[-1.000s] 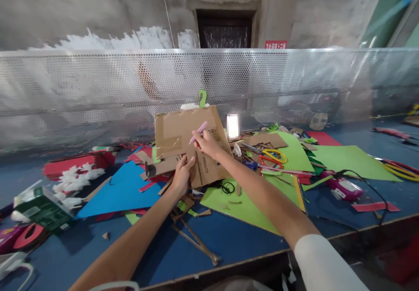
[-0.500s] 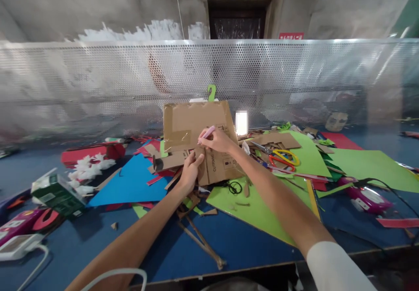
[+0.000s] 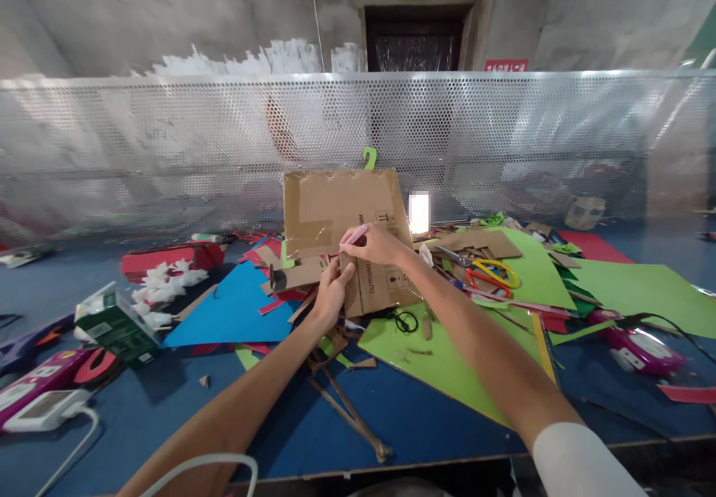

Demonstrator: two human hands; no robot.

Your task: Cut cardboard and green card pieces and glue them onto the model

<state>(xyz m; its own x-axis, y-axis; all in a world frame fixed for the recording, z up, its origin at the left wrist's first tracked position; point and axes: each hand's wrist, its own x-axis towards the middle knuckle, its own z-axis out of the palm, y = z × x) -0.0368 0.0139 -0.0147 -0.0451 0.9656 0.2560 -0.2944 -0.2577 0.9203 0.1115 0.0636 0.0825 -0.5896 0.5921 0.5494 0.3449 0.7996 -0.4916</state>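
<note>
My left hand (image 3: 334, 288) is closed on the left edge of a brown cardboard piece (image 3: 374, 299) with black printing, its thumb lying on top. In my right hand (image 3: 376, 245) is a slim pink pen-shaped tool (image 3: 354, 236), gripped like a pen. The tool's lower end points at the cardboard's upper left corner, just above my left fingertips; whether it touches cannot be made out. A larger taped cardboard panel (image 3: 335, 198) stands tilted up behind both hands.
Scissors with yellow handles (image 3: 495, 272) lie to the right among scraps. Green sheets (image 3: 430, 359) and a blue sheet (image 3: 235, 310) cover parts of the table. At left are a green box (image 3: 115, 325) and a white cable (image 3: 206, 461); a perforated metal screen (image 3: 224, 146) stands behind.
The whole scene has shifted slightly to the right as my head view turned. Both hands keep nearly the same place on the cardboard, with the pink tool still held.
</note>
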